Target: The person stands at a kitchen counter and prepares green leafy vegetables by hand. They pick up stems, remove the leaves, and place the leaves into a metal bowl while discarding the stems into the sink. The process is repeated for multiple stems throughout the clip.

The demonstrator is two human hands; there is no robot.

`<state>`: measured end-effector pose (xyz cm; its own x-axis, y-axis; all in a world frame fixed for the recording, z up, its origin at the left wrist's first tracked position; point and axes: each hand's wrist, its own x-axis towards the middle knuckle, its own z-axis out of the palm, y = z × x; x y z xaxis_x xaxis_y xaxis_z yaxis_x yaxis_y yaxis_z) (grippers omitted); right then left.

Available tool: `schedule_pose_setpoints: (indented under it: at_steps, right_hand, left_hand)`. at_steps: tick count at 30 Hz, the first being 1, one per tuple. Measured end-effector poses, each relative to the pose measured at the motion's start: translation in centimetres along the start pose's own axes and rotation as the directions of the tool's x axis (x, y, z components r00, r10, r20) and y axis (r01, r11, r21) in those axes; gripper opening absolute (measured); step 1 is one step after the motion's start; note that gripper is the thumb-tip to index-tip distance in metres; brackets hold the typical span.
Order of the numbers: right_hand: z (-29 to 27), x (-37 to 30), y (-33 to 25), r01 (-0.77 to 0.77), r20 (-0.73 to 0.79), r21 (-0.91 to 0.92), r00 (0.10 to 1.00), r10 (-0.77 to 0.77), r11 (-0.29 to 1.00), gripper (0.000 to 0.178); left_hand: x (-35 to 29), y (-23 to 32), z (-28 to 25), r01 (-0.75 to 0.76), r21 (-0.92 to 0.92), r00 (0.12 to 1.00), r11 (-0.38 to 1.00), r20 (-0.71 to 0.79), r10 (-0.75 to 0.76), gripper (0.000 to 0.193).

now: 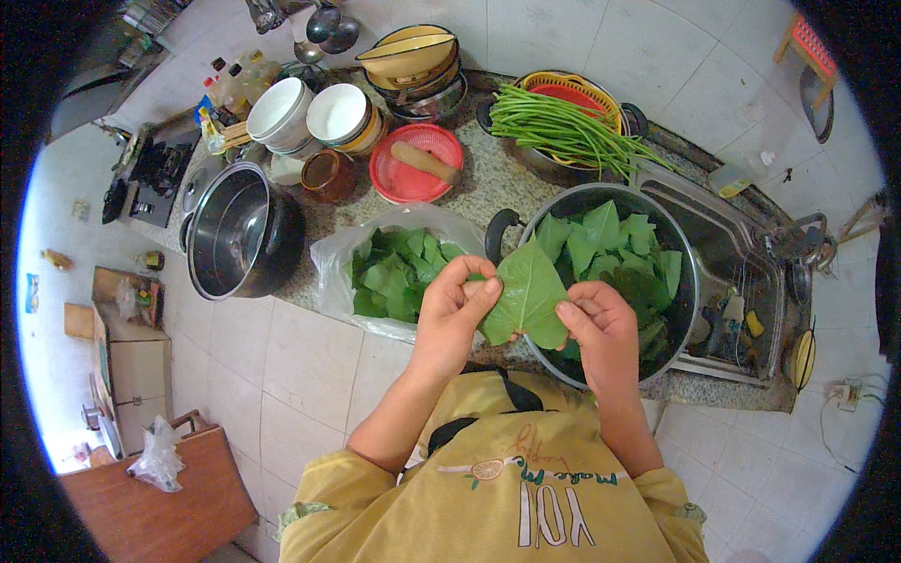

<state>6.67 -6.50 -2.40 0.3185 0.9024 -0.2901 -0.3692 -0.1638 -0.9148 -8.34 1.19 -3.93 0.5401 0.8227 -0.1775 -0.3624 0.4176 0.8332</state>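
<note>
Between my hands a broad green leaf (527, 298) is stretched out, its pale veins showing. My left hand (457, 305) pinches its left edge between thumb and fingers. On the other side, my right hand (601, 324) grips the lower right edge the same way. Behind my left hand, a clear plastic bag (330, 251) lies full of loose green leaves (399, 272). A large dark pot (693, 324) sits on the right, partly hidden by my right hand, and more green leaves (610, 239) fill it.
A black pot (235, 235) stands left on the granite counter (481, 183). Behind are stacked bowls (282, 113), a red basket (399, 183) holding a brown, stick-shaped piece (424, 161), and long green beans (563, 127) across a pot. The metal sink (779, 328) adjoins at right.
</note>
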Motion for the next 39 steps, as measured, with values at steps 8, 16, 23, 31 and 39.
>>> schedule_pose_setpoints:
  at_steps: [8, 16, 23, 31, 39]
  right_hand:
    - [-0.1, -0.3, -0.2, 0.113, -0.019, -0.03, 0.993, -0.114, 0.993, 0.009]
    - [0.3, -0.9, -0.8, 0.154, -0.061, -0.161, 0.984, -0.166, 0.975, 0.01]
    - [-0.3, -0.7, -0.4, 0.374, 0.052, -0.314, 0.925, -0.377, 0.873, 0.017]
    - [-0.9, -0.2, -0.6, -0.119, 0.308, 0.337, 0.951, 0.01, 0.934, 0.053]
    - [1.5, -2.1, -2.3, 0.125, 0.162, -0.353, 0.984, -0.071, 0.927, 0.045]
  left_hand:
    - [-0.5, 0.4, 0.2, -0.038, 0.041, 0.999, 0.998, -0.007, 0.038, 0.011]
    - [-0.7, 0.6, 0.1, -0.062, 0.066, 0.998, 0.996, 0.036, 0.06, 0.021]
    - [-0.6, 1.3, -0.8, -0.447, 0.608, 0.895, 0.656, 0.315, 0.317, 0.011]
    - [-0.7, 2.8, 0.7, -0.658, 0.713, 0.722, 0.243, 0.507, 0.471, 0.019]
    - [-1.1, 2.3, 1.6, -0.606, 0.752, 0.775, 0.261, 0.483, 0.407, 0.023]
